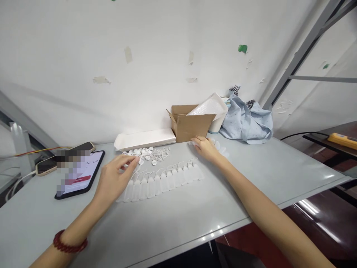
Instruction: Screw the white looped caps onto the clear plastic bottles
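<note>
Your left hand (111,180): thumb and index fingertips close together beside loose white caps (154,162); grip unclear.
Your right hand (206,149): fingers bent down near clear pieces (223,149), before an open cardboard box (192,129).
Row on your bench (181,223): translucent tubes (158,185), side by side, thin stems at their far ends.
Your left: two phones (89,173).
Rear: flat white stack (145,139); blue bag (234,121).

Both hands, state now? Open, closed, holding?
Left hand: thumb and fingertips close together at the white caps; can't tell if gripping one.
Right hand: fingers bent beside the clear pieces; grip can't be told.
</note>
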`<act>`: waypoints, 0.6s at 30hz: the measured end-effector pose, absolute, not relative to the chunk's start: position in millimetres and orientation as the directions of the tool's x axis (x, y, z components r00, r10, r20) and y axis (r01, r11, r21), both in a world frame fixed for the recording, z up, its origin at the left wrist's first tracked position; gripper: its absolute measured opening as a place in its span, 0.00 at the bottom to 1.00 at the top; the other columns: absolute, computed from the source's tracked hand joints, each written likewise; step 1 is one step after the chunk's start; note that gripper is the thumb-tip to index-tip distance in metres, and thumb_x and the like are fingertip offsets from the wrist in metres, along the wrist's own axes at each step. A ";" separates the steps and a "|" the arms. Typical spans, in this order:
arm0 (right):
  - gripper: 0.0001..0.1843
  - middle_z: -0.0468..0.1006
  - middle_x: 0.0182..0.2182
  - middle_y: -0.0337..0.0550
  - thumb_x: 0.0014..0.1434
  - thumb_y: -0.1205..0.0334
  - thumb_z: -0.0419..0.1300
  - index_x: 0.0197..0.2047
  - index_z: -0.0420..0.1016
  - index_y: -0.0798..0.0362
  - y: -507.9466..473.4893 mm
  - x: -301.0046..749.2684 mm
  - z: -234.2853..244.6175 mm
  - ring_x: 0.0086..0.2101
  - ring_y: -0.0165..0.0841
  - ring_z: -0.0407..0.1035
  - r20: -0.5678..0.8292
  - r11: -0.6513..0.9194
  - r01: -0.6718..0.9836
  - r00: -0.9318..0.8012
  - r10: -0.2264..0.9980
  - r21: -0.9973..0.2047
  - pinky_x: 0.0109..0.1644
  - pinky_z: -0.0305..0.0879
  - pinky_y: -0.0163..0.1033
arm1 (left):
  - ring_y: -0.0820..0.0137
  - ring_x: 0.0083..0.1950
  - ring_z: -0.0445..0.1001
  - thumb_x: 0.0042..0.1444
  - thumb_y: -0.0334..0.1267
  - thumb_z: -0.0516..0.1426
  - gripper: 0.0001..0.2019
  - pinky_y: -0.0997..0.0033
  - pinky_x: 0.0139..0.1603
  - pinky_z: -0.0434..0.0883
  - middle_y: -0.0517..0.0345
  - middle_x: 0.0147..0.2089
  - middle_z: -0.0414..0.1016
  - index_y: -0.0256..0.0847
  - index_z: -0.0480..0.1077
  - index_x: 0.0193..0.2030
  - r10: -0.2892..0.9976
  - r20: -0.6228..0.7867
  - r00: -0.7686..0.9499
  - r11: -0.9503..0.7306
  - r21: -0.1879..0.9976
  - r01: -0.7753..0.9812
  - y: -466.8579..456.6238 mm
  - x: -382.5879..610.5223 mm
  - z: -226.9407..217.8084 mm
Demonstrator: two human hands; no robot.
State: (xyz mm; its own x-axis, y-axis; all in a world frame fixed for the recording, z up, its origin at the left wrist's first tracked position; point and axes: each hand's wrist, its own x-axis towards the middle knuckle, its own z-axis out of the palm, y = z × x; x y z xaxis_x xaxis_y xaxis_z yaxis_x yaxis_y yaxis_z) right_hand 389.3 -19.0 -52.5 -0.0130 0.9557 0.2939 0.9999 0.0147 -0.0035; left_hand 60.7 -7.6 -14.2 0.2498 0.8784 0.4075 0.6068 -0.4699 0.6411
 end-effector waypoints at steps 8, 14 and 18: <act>0.24 0.77 0.42 0.53 0.52 0.84 0.47 0.44 0.76 0.58 -19.0 391.8 -54.2 0.45 0.41 0.67 0.292 0.046 0.999 -0.048 0.955 0.016 0.46 0.58 0.41 | 0.64 0.38 0.73 0.54 0.49 0.56 0.13 0.69 0.35 0.70 0.56 0.36 0.79 0.43 0.76 0.31 0.903 0.313 0.295 -0.421 0.783 0.458 -34.6 70.6 -11.8; 0.23 0.73 0.47 0.58 0.58 0.76 0.48 0.56 0.67 0.61 -23.8 391.9 -51.7 0.48 0.45 0.64 0.426 0.007 0.998 0.019 0.904 -0.058 0.51 0.61 0.45 | 0.65 0.36 0.73 0.54 0.48 0.57 0.12 0.69 0.36 0.71 0.58 0.34 0.79 0.43 0.76 0.30 0.921 0.236 0.311 -0.348 0.857 0.381 -43.1 77.8 -11.7; 0.23 0.73 0.43 0.51 0.60 0.65 0.54 0.59 0.65 0.57 -35.3 373.2 -39.7 0.40 0.38 0.68 0.556 0.097 0.890 0.189 0.809 -0.444 0.46 0.66 0.43 | 0.65 0.36 0.75 0.50 0.48 0.60 0.11 0.69 0.34 0.72 0.57 0.36 0.79 0.43 0.77 0.33 0.949 0.123 0.291 -0.220 0.919 0.327 -46.1 80.2 -11.9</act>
